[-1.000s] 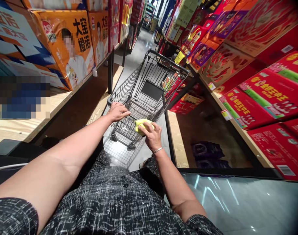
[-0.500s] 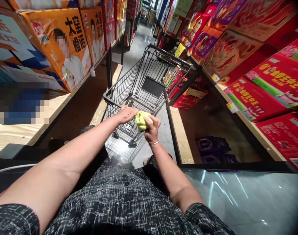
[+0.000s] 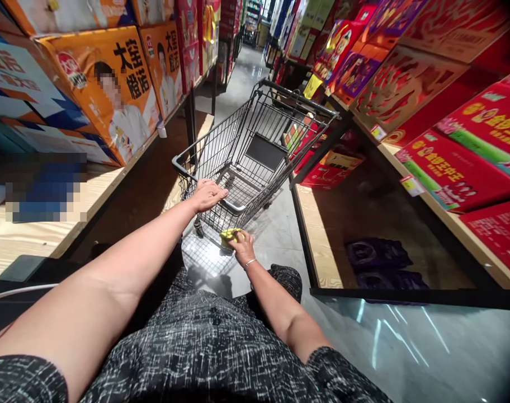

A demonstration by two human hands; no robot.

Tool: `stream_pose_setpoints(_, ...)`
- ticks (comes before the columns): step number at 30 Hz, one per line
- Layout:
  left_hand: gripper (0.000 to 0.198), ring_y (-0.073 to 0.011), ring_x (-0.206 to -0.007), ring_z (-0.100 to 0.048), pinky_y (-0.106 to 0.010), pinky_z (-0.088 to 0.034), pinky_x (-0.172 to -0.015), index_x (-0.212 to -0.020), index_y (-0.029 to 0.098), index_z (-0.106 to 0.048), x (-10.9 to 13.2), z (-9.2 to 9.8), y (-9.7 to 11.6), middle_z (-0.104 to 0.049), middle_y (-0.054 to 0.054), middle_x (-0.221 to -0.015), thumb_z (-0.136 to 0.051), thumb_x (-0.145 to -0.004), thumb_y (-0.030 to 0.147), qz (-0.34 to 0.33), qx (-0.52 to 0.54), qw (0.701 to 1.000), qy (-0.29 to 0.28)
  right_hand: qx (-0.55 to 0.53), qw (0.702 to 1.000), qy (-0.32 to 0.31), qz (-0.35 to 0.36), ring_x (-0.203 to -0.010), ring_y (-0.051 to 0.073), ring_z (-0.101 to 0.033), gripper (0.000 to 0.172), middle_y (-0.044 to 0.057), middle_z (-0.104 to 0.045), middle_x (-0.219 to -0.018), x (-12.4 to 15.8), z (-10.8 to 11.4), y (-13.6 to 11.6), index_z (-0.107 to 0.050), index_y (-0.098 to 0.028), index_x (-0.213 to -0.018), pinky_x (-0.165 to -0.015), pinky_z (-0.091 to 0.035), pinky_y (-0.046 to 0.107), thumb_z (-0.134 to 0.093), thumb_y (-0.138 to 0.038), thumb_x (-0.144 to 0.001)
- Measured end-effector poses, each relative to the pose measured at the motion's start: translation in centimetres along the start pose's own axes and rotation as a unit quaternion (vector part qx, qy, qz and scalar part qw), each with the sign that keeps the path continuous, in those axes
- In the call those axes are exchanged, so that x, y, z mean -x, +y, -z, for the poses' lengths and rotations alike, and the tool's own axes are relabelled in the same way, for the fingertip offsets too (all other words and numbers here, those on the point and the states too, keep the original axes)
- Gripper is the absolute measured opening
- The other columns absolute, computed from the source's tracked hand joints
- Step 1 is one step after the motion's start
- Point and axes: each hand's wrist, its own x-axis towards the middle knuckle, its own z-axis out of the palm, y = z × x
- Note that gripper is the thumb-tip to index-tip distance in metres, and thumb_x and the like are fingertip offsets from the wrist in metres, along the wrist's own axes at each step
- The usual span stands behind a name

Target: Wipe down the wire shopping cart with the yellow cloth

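Observation:
A black wire shopping cart (image 3: 267, 151) stands in the aisle before me, its nearer end towards my body. My left hand (image 3: 208, 196) lies over the grey rim of that end, fingers bent across it; their undersides are hidden. Below the rim, close to the cart's near wire wall, my right hand (image 3: 243, 247) is closed around a crumpled yellow-green cloth (image 3: 228, 237). Whether the cloth touches the wire is unclear. The cart's basket holds nothing that I can see.
Orange cartons (image 3: 99, 95) stack on the wooden shelf at left. Red boxes (image 3: 452, 168) line the right shelf, with purple packages (image 3: 381, 257) beneath it. A red gift bag (image 3: 326, 173) sits beside the cart. Grey tile floor (image 3: 280, 224) runs along the aisle.
My right hand has moved down and slightly left with the cloth, from the rim to below it. My left hand has shifted slightly left along the rim.

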Motion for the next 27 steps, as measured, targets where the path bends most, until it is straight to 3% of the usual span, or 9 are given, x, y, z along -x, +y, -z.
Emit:
stream_pose_setpoints(3, 0.057, -0.0230, -0.100, -0.058, -0.046, -0.024, -0.106, -0.066, 0.022, -0.064, -0.2, 0.7, -0.4, -0.069, -0.001, -0.077, -0.034, -0.095, 0.060, 0.018, -0.031, 0.999, -0.017, -0.007, 0.999, -0.027, -0.038, -0.121, 0.029, -0.045, 0.030, 0.002, -0.061, -0.134, 0.9, -1.2, 1.4, -0.076, -0.039, -0.111, -0.097, -0.042, 0.043, -0.065, -0.021, -0.090)
stream_pose_setpoints(5, 0.056, -0.0225, -0.096, -0.059, -0.047, -0.025, -0.106, -0.059, 0.020, -0.060, -0.4, 1.0, -0.7, -0.067, -0.001, -0.072, -0.040, -0.091, 0.062, 0.029, -0.046, 0.998, -0.019, -0.020, 0.999, 0.000, -0.029, -0.120, 0.029, -0.045, 0.034, 0.002, -0.061, -0.133, 0.6, -0.2, 1.8, -0.075, -0.039, -0.115, -0.096, -0.044, 0.044, -0.062, -0.019, -0.090)
stream_pose_setpoints(8, 0.044, -0.0250, -0.107, -0.057, -0.049, -0.023, -0.109, -0.066, 0.022, -0.066, -0.6, 1.3, -1.1, -0.072, -0.002, -0.086, -0.048, -0.088, 0.056, 0.055, -0.056, 0.997, -0.011, -0.036, 0.993, 0.110, 0.009, -0.122, 0.028, -0.044, 0.043, 0.003, -0.059, -0.132, -1.8, 3.9, 1.8, -0.073, -0.037, -0.119, -0.102, -0.043, 0.046, -0.058, -0.013, -0.087)
stream_pose_setpoints(12, 0.026, -0.0306, -0.129, -0.045, -0.054, -0.019, -0.115, -0.098, 0.026, -0.072, -0.8, 1.1, 0.2, -0.068, -0.004, -0.122, -0.053, -0.086, 0.037, 0.095, -0.081, 0.992, 0.025, -0.041, 0.962, 0.269, 0.012, -0.130, 0.029, -0.039, 0.053, 0.005, -0.049, -0.140, -7.0, 11.4, 1.4, -0.066, -0.035, -0.130, -0.112, -0.038, 0.049, -0.056, -0.011, -0.083)
stream_pose_setpoints(15, 0.032, -0.0297, -0.129, -0.045, -0.053, -0.023, -0.116, -0.114, 0.024, -0.067, -0.3, 0.2, 2.7, -0.066, -0.007, -0.123, -0.046, -0.090, 0.028, 0.092, -0.091, 0.989, 0.070, -0.059, 0.951, 0.305, -0.007, -0.131, 0.028, -0.038, 0.066, 0.006, -0.043, -0.144, -10.2, 14.4, 0.9, -0.058, -0.033, -0.138, -0.114, -0.036, 0.050, -0.051, -0.006, -0.079)
stream_pose_setpoints(18, 0.040, -0.0279, -0.121, -0.052, -0.054, -0.023, -0.118, -0.128, 0.021, -0.060, 0.7, -1.2, 4.7, -0.067, -0.009, -0.121, -0.035, -0.098, 0.031, 0.102, -0.063, 0.990, 0.071, -0.089, 0.957, 0.276, -0.005, -0.130, 0.026, -0.040, 0.075, 0.006, -0.045, -0.142, -11.0, 13.0, -0.4, -0.056, -0.032, -0.138, -0.115, -0.036, 0.049, -0.046, 0.001, -0.071)
stream_pose_setpoints(22, 0.050, -0.0287, -0.134, -0.044, -0.056, -0.004, -0.124, -0.144, 0.018, -0.049, 1.9, -2.5, 5.0, -0.059, -0.010, -0.137, -0.028, -0.102, 0.038, 0.081, -0.049, 0.994, 0.055, -0.156, 0.945, 0.287, -0.018, -0.130, 0.024, -0.042, 0.082, 0.012, -0.044, -0.138, -8.2, 7.1, -3.1, -0.043, -0.021, -0.144, -0.114, -0.039, 0.046, -0.045, 0.000, -0.064)
stream_pose_setpoints(25, 0.048, -0.0293, -0.134, -0.042, -0.059, -0.001, -0.124, -0.130, 0.023, -0.061, 2.0, -2.3, 4.1, -0.062, -0.007, -0.131, -0.025, -0.103, 0.041, 0.069, -0.027, 0.996, 0.042, -0.200, 0.940, 0.277, -0.006, -0.124, 0.023, -0.048, 0.082, 0.014, -0.048, -0.128, -6.6, 4.6, -4.3, -0.036, -0.014, -0.145, -0.112, -0.043, 0.043, -0.045, -0.002, -0.064)
stream_pose_setpoints(27, 0.048, -0.0292, -0.132, -0.043, -0.060, -0.002, -0.123, -0.110, 0.026, -0.069, 2.0, -2.0, 3.6, -0.065, -0.006, -0.121, -0.025, -0.104, 0.043, 0.056, -0.013, 0.997, 0.042, -0.193, 0.940, 0.281, -0.019, -0.123, 0.023, -0.050, 0.076, 0.015, -0.049, -0.127, -6.8, 5.4, -4.4, -0.035, -0.014, -0.145, -0.112, -0.044, 0.042, -0.045, -0.004, -0.070)
